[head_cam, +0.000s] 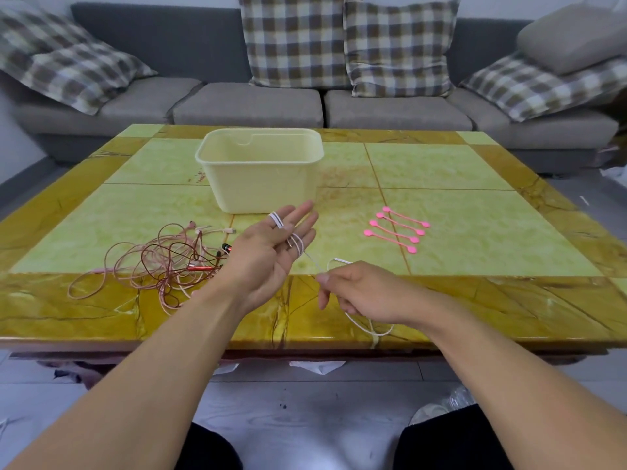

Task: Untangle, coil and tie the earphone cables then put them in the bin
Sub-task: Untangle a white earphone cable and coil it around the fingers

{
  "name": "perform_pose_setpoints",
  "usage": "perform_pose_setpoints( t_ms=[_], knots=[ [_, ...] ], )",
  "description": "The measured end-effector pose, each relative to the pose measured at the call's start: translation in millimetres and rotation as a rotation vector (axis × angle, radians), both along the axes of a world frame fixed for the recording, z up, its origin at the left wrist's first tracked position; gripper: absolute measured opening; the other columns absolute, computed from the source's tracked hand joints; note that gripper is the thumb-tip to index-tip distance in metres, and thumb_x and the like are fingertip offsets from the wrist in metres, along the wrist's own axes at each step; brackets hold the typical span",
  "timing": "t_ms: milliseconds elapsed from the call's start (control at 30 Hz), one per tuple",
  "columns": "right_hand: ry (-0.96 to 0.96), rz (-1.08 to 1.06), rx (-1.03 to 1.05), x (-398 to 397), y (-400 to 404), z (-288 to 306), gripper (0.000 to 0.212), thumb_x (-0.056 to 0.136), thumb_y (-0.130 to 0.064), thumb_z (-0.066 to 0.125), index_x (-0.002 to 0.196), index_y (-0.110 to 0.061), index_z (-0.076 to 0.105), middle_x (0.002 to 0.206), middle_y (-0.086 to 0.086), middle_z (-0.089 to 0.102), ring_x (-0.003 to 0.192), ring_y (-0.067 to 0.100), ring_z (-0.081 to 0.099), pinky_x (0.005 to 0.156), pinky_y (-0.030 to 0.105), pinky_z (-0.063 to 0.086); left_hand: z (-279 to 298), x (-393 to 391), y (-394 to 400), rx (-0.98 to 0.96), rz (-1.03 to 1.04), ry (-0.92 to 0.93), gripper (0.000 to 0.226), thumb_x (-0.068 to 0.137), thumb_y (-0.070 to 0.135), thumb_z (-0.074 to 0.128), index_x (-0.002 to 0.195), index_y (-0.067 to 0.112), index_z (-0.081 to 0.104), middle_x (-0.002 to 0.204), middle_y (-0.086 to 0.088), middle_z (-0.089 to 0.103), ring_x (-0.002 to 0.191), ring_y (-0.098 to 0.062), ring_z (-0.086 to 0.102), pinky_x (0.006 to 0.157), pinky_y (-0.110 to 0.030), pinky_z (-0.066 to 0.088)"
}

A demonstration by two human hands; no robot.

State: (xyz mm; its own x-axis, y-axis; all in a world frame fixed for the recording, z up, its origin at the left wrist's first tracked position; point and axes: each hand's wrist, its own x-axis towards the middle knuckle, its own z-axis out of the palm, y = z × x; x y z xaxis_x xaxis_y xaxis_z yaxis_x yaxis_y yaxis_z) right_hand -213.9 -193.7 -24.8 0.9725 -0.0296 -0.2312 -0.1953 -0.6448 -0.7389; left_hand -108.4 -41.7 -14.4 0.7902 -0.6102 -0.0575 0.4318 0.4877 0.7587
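Over by the worktop's near-left corner you've got the pile of pink and red earphone cables (163, 262) in a loose tangle, some loops spilling onto the brown border at the near edge, with a couple of plugs poking out on the side toward your arm. Next along, your left hand (271, 252) is held palm up over the near-middle of the worktop, fingers (298, 215) pretty much straight and spread, and the white earphone cable (298, 247) is looped around them, one turn near the index finger and another around the lower fingers. From there the white cable runs down and across to your right hand (359, 293), which sits above the near edge with thumb and forefinger pinching the cable; the rest of it hangs in a loop under that hand onto the brown border. Behind your left hand, about mid-worktop, the cream bin (261, 171) stands upright, and I can't see anything inside it from this angle. To the right of the bin, well apart from it, four pink cable ties (397, 229) lie side by side in a neat row. Behind the far edge there's a grey sofa (305, 103) with checked cushions (295, 39).
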Motion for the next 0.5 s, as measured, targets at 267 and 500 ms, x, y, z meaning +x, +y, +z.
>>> perform_pose_setpoints(
  t_ms=[267,500],
  knots=[
    [-0.052,0.173,-0.354,-11,18,17,0.037,0.105,-0.049,0.041,0.101,-0.032,0.074,0.059,-0.01,0.052,0.061,-0.001,0.049,0.068,0.033,0.041,-18,-7,-7,0.507,-0.014,-0.471,0.044,0.107,0.001,0.035,0.15,0.007,0.039,0.133,0.019,0.065,0.134,-0.007,0.052,0.116,-0.029,0.037],
    [-0.431,-0.114,-0.077,-12,-13,27,0.03,0.104,-0.033,0.052,0.079,-0.025,0.068,0.06,-0.006,0.06,0.053,0.005,0.048,0.06,0.028,0.038,-12,-16,-2,0.757,-0.353,-0.57,0.043,0.11,0.021,0.034,0.09,0.006,0.068,0.056,0.002,0.035,0.049,-0.011,0.036,0.069,-0.042,0.054]
  ],
)
